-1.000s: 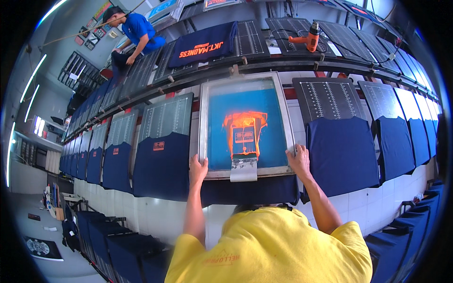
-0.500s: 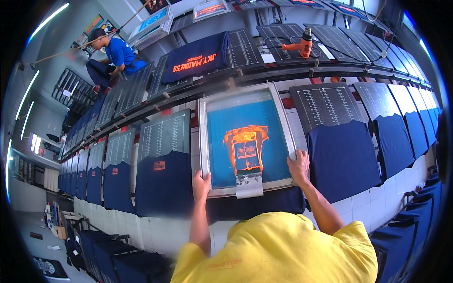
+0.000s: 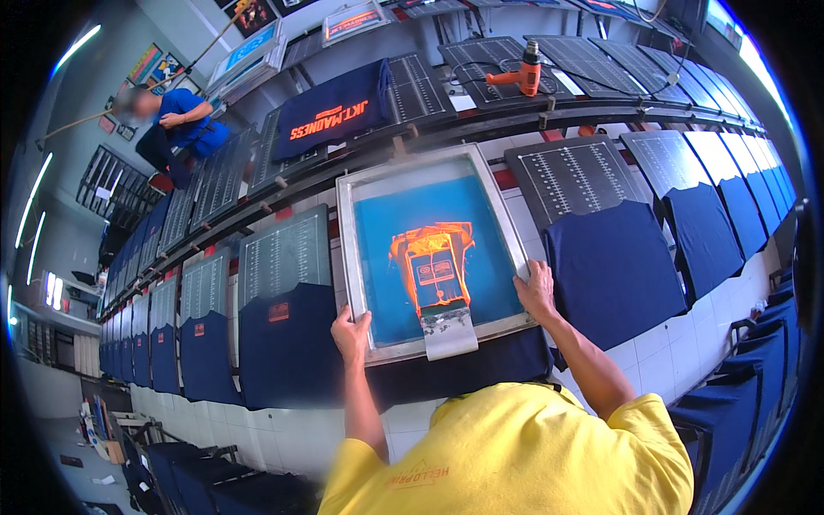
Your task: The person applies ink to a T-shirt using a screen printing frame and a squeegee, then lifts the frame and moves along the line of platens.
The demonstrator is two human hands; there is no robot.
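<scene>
A silk-screen frame (image 3: 351,257) with a blue mesh (image 3: 378,266) lies over a navy T-shirt (image 3: 463,376) on a printing board. Orange ink (image 3: 403,257) is smeared around a small design in the mesh. A squeegee (image 3: 449,335) rests at the near end of the ink, its pale lower part overlapping the frame's near rail. My left hand (image 3: 350,333) is closed on the frame's left rail near the close corner. On the opposite rail, my right hand (image 3: 536,290) grips likewise, thumb on the edge.
Navy T-shirts (image 3: 287,343) cover the boards to the left, several with small orange prints. More shirts (image 3: 614,266) lie to the right. Across the rail are an orange heat gun (image 3: 527,75) with a cable and a printed shirt (image 3: 335,112). A person in blue (image 3: 193,120) is at far left.
The view has shifted and tilted slightly. Both hands keep their hold on the frame, with the squeegee still on it. The person in blue has changed posture.
</scene>
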